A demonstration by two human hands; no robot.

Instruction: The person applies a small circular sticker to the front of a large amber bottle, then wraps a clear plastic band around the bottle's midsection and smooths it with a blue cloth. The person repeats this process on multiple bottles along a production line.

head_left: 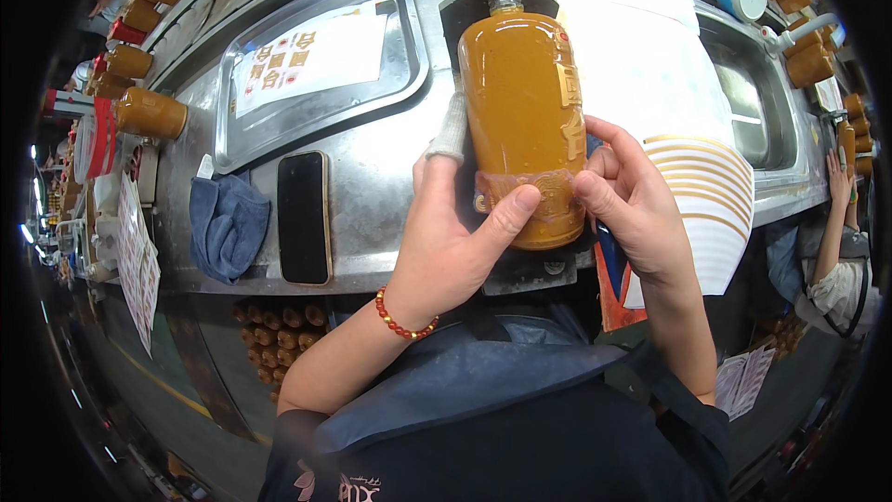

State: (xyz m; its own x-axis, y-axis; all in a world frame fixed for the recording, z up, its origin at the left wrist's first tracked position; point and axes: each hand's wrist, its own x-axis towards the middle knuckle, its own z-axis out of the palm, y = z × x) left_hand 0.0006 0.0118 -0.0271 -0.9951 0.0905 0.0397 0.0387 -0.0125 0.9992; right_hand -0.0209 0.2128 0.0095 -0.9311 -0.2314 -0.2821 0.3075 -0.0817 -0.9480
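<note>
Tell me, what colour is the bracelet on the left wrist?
Red beads with a few gold ones, the bracelet; head view.

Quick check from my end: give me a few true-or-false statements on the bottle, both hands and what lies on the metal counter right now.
1. Both hands grip the orange bottle near its base. True: the left hand and the right hand meet there.
2. The bottle has a red cap on. False: its neck shows no cap.
3. A dark phone lies on the counter beside a blue cloth. True.
4. The left wrist is bare. False: it wears a red bead bracelet.
5. The metal tray is full of bottles. False: it holds a printed sheet.
</note>
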